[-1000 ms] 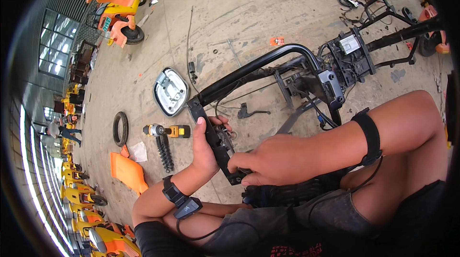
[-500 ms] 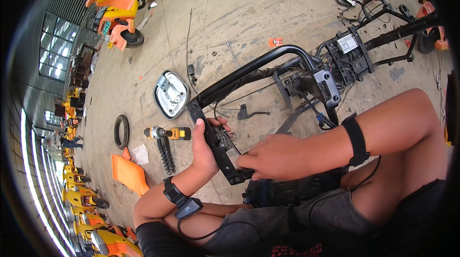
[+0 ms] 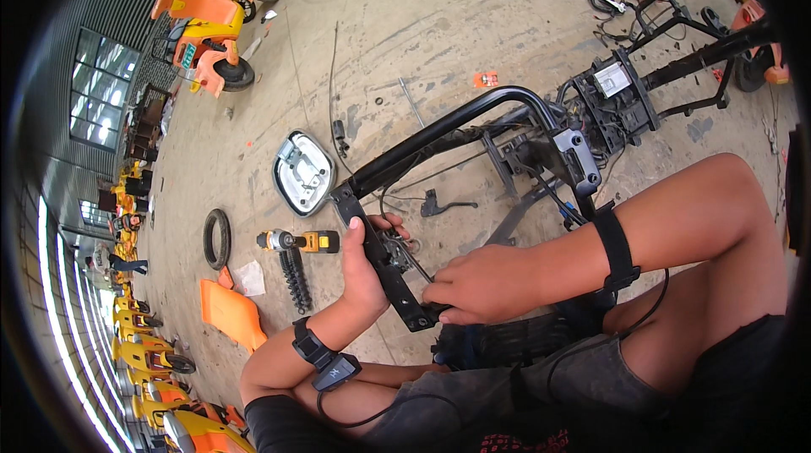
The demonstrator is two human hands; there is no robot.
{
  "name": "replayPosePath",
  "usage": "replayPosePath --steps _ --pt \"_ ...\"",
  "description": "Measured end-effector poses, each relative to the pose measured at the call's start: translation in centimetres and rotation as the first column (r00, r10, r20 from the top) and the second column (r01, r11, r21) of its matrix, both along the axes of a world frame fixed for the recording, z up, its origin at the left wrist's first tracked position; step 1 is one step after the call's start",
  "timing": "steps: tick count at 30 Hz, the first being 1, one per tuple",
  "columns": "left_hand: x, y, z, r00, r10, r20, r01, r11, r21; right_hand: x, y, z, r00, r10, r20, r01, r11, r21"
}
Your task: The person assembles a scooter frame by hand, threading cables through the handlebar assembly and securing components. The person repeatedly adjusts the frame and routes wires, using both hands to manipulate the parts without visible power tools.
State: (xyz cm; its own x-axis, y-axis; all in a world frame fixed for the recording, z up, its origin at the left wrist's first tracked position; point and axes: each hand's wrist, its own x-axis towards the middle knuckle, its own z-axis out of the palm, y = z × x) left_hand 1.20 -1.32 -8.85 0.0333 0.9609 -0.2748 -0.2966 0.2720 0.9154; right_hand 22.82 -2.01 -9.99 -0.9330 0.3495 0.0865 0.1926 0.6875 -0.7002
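A black tubular scooter frame (image 3: 439, 128) lies stripped in front of me, with a flat cross plate (image 3: 376, 254) at its near end. My left hand (image 3: 366, 271) grips this plate, thumb on top and fingers curled beneath. A small metal latch-like mechanism (image 3: 397, 250) shows at the plate's inner side, beside my left fingers. My right hand (image 3: 481, 284) is closed by the plate's lower end. A thin dark rod or cable (image 3: 418, 267) runs from the mechanism toward its fingertips; what they pinch is hidden.
Left of the frame lie a cordless power tool (image 3: 317, 241), a black coil-spring shock absorber (image 3: 295, 280), a pale shell-shaped cover (image 3: 302, 174), a tyre (image 3: 217, 238) and an orange panel (image 3: 232, 315). A brake lever (image 3: 448, 203) lies beyond my hands. Yellow scooters (image 3: 144, 326) line the left.
The whole view has shifted slightly. Both hands keep their places at the plate, the right one moving a little along its lower end.
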Motion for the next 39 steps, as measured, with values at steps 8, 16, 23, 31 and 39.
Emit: replayPosePath --steps 8,16,23,31,39 --pt "0.0 0.1 -0.5 0.998 0.030 -0.050 -0.029 0.999 0.020 0.6 0.3 0.5 0.994 -0.102 -0.026 0.102 0.995 -0.010" --pt "-0.2 0.1 -0.4 1.000 0.007 -0.025 -0.007 1.000 0.002 1.8 1.3 4.6 0.970 -0.149 -0.191 0.109 0.973 -0.206" --pt "-0.1 0.0 0.0 1.000 -0.009 0.012 0.010 0.999 -0.035 0.7 3.7 6.2 0.893 -0.283 -0.351 0.246 0.958 -0.145" --pt "1.3 -0.2 1.9 0.996 -0.032 -0.087 0.031 0.999 -0.020 -0.7 6.1 7.0 0.825 -0.442 -0.353 0.363 0.892 -0.269" --pt "1.4 0.0 1.6 0.997 -0.017 -0.076 0.016 1.000 -0.012 -1.5 6.2 6.6 0.767 -0.487 -0.417 0.353 0.864 -0.359"
